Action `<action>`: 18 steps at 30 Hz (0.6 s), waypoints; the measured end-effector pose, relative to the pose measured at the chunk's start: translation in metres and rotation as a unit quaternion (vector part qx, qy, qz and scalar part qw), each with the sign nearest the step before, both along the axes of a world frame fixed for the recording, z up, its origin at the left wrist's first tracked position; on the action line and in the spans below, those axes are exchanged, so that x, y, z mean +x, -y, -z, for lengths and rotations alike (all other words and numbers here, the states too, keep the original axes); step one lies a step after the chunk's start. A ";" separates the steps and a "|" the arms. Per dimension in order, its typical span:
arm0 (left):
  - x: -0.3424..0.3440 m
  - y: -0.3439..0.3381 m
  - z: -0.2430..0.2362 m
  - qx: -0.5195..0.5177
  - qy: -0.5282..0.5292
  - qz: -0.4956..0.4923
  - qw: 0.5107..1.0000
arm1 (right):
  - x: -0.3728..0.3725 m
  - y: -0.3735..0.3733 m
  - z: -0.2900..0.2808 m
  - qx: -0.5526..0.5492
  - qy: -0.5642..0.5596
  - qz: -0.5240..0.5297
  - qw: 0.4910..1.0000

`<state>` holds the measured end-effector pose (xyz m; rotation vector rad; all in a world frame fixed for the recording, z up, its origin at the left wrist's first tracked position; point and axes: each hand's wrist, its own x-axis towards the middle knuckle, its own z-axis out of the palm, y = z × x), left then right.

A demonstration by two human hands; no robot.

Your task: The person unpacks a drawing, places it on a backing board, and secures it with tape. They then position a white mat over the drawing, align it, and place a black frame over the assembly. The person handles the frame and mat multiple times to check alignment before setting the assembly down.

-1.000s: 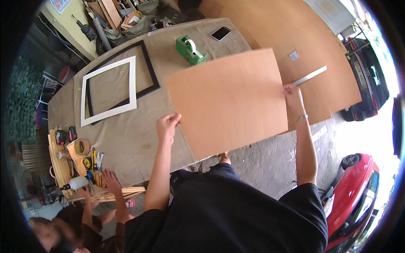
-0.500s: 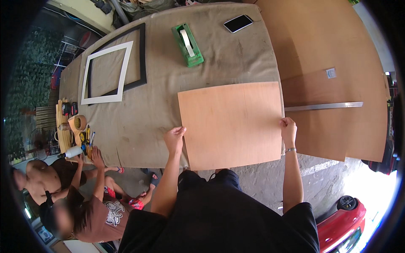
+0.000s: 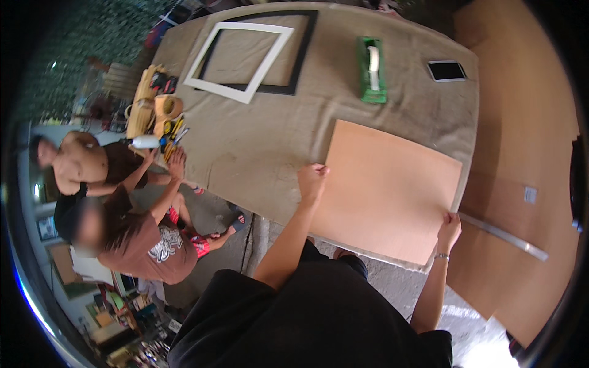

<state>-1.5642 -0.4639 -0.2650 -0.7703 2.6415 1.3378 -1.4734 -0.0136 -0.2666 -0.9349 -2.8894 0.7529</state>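
Observation:
A rectangular sheet of light plywood (image 3: pixel 383 187) lies at the near right of the cloth-covered table (image 3: pixel 245 153). My left hand (image 3: pixel 313 178) pinches its left edge, and my right hand (image 3: pixel 450 227) grips the right edge near the front. Beyond the sheet are a green tape dispenser (image 3: pixel 372 86) with a pale roll and a phone (image 3: pixel 446 71) with a dark screen. A white rectangular frame (image 3: pixel 276 46) overlaps a black frame (image 3: pixel 304 49) at the far left part of the tabletop.
Two co-workers (image 3: pixel 141 245) are at the table's left, by wood strips (image 3: pixel 138 113), a drill, tape rolls, a white bottle (image 3: pixel 146 142) and hand tools. Large boards (image 3: pixel 515 116) adjoin the right side, with a metal straightedge (image 3: pixel 503 236) on them.
The plywood sheet has come down onto the table with both my hands still at its edges. The view has swung left, showing more of the co-workers and less of the cars.

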 end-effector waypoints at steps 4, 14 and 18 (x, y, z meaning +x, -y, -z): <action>0.007 -0.003 -0.008 -0.029 0.012 -0.016 0.999 | 0.005 -0.002 0.007 0.013 -0.006 -0.020 1.000; 0.005 0.003 -0.006 -0.077 0.045 0.013 0.996 | 0.006 0.012 0.016 0.036 -0.001 -0.028 0.999; 0.000 0.002 0.033 0.140 -0.201 0.011 0.970 | 0.006 0.002 0.026 -0.017 -0.073 -0.006 0.997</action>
